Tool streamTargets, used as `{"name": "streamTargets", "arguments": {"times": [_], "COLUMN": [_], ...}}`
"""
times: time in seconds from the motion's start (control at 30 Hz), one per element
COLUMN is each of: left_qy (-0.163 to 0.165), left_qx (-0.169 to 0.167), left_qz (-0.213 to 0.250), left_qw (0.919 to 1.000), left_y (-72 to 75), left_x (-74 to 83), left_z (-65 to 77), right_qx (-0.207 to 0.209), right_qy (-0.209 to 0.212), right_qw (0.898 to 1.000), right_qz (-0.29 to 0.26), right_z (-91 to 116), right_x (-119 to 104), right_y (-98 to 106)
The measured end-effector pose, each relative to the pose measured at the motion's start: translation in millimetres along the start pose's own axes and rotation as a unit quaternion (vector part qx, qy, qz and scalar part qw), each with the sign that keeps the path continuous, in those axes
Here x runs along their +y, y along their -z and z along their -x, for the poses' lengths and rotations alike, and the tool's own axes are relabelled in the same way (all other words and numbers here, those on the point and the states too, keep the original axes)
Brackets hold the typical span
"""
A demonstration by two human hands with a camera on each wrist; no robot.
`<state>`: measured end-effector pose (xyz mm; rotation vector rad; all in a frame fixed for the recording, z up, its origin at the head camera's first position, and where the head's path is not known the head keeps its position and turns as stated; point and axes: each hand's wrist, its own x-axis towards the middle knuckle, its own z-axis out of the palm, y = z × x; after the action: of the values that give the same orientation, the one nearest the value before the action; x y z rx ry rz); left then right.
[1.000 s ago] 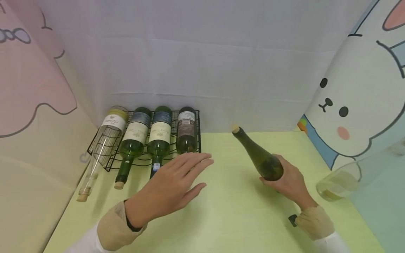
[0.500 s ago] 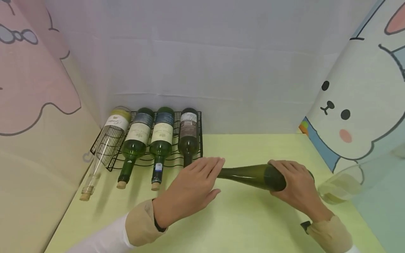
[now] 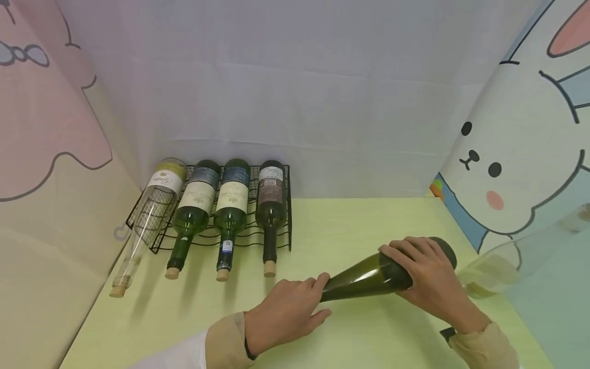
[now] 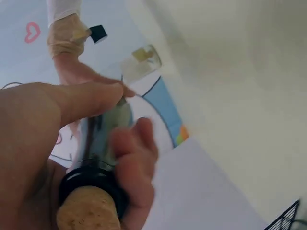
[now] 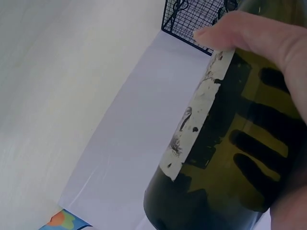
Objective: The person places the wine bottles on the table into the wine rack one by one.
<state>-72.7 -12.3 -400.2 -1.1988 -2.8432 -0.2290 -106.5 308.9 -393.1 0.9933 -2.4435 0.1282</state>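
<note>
A dark green wine bottle is held in the air above the table, lying nearly level with its base to the right. My right hand grips its wide body from above. At the other end, my left hand curls round the neck. The left wrist view shows the cork sticking out beside the palm, with the thumb and fingers on either side of the neck. In the right wrist view, a torn whitish label strip runs along the bottle, and the right fingers show dark through the glass.
At the back left, a black wire rack holds several corked bottles, necks toward me, including a clear bottle at its left end and a dark bottle at its right. Another clear bottle lies at the table's right side.
The bottle has swung from cork pointing away to cork pointing left and slightly toward me. My left hand has moved right and nearer me, from open beside the rack to round the neck.
</note>
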Motion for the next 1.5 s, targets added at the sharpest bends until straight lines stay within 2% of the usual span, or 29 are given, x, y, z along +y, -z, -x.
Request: {"name": "streamTargets", "arguments": {"times": [0.07, 0.2, 0.4, 0.77, 0.93, 1.03, 1.1, 1.17, 1.23, 1.37, 1.5], "left_qy": [0.018, 0.048, 0.058, 0.051, 0.052, 0.055, 0.056, 0.062, 0.065, 0.075, 0.086], "left_qx": [-0.023, -0.052, -0.059, -0.067, -0.071, -0.073, -0.074, -0.075, -0.075, -0.081, -0.086], "left_qz": [0.062, 0.159, 0.231, 0.306, 0.346, 0.375, 0.387, 0.397, 0.398, 0.400, 0.400], "left_qw": [0.9977, 0.9847, 0.9695, 0.9482, 0.9341, 0.9224, 0.9173, 0.9126, 0.9119, 0.9101, 0.9083], "left_y": [-4.6, -13.8, -25.8, -34.9, -41.2, -44.7, -46.1, -47.0, -48.2, -50.7, -52.7], "left_x": [-0.6, -3.7, -9.2, -17.8, -24.5, -29.2, -33.0, -37.1, -42.0, -50.7, -59.0], "left_z": [-0.2, -1.3, -4.4, -4.5, 2.6, 8.8, 13.5, 18.1, 23.5, 36.4, 47.8], "right_qx": [-0.001, -0.006, -0.002, -0.028, -0.059, -0.074, -0.081, -0.082, -0.082, -0.063, -0.049], "right_qy": [0.006, 0.015, 0.023, 0.013, 0.012, 0.007, -0.002, -0.017, -0.041, -0.092, -0.136], "right_qw": [1.000, 1.000, 1.000, 1.000, 0.998, 0.996, 0.994, 0.991, 0.986, 0.972, 0.958], "right_qz": [0.001, 0.000, -0.001, -0.004, -0.022, -0.048, -0.073, -0.101, -0.136, -0.205, -0.246], "right_z": [-0.5, -0.1, -0.5, 0.8, 1.9, 1.8, 1.0, -0.9, -3.8, -12.6, -22.6], "right_x": [-0.4, -1.1, -4.0, -10.7, -15.9, -17.8, -17.9, -17.6, -18.9, -21.2, -19.4], "right_y": [0.8, 1.3, -2.5, -10.6, -18.2, -21.3, -21.7, -20.2, -16.5, -11.7, -18.8]}}
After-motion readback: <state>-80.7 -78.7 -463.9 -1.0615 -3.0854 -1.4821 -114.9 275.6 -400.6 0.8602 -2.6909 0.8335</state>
